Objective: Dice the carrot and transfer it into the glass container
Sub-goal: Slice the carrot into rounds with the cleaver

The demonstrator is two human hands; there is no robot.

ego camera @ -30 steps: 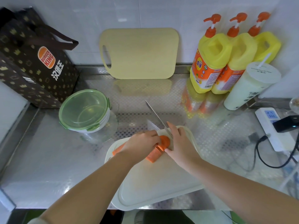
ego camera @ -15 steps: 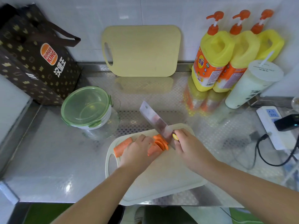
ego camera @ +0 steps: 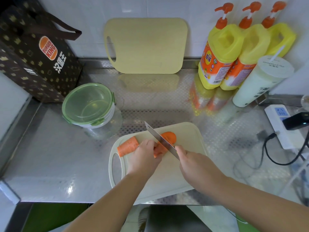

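Note:
An orange carrot point(ego camera: 127, 146) lies across the pale cutting board point(ego camera: 168, 180) near the counter's front edge. My left hand point(ego camera: 144, 158) grips its middle, fingers curled over it. My right hand point(ego camera: 194, 164) holds a knife point(ego camera: 158, 139) by the handle, the blade standing edge-down in the carrot just right of my left fingers. A cut slice point(ego camera: 169, 136) lies beyond the blade on the right. The glass container point(ego camera: 90, 106), with a green lid on top, stands on the steel counter to the left behind the board.
A brown paper bag point(ego camera: 33, 52) stands at the back left. A second yellow board point(ego camera: 145, 46) leans on the wall. Yellow pump bottles point(ego camera: 222, 52) and a white cup point(ego camera: 260, 81) stand at the back right. A power strip point(ego camera: 280, 124) with cables lies at the right.
The knife has turned upright and come down into the carrot. A cut slice now lies to the right of the blade. My left hand has shifted slightly left along the carrot.

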